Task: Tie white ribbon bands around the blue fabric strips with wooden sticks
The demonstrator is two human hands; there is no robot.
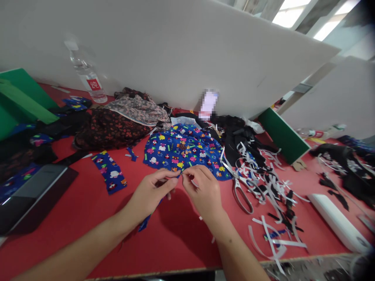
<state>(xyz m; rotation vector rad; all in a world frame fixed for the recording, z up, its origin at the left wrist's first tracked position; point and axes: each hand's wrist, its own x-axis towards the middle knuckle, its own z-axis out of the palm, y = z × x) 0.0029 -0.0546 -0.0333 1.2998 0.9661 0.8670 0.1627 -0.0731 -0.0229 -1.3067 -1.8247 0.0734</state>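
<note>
The left hand (154,191) and right hand (205,191) come close together, fingertips of both pinching a narrow blue printed strip (144,224), whose tail trails below the left hand toward seven o'clock. Just beyond, at twelve, a blue patterned cloth (181,144) lies on the red surface (181,246). At nine sits a flat blue piece (109,173); at three, scissors (242,197) beside white scraps (277,189); at one, a blurred phone (208,104).
</note>
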